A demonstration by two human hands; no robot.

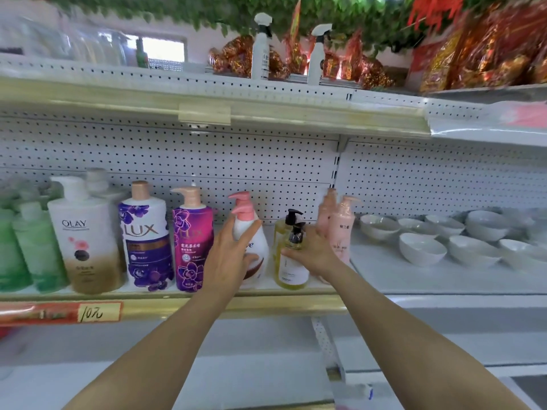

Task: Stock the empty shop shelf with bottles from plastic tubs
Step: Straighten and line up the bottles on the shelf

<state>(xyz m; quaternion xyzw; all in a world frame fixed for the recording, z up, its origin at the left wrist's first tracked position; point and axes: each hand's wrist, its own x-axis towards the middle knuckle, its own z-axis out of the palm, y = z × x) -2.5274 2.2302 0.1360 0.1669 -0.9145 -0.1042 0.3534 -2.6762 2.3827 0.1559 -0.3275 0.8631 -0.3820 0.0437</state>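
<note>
A row of bottles stands on the white shelf [296, 288]. My left hand [229, 255] wraps the side of a white Dove pump bottle with a pink pump [251, 232]. Just right of it, my right hand [310, 251] grips a yellow-green pump bottle with a black pump [291, 273]; a second black pump shows close behind it. Two pale pink pump bottles [340, 229] stand behind my right hand. To the left stand a magenta Lux bottle [192, 244], a purple Lux bottle [146, 238], a white and gold Olay bottle [85, 238] and green bottles [32, 250].
White bowls [423, 247] fill the shelf section to the right. The upper shelf [207, 105] overhangs the bottles, carrying two spray bottles [262, 45] and red-gold packets [473, 45]. A red price strip [59, 313] runs along the shelf's front edge. A lower shelf lies beneath.
</note>
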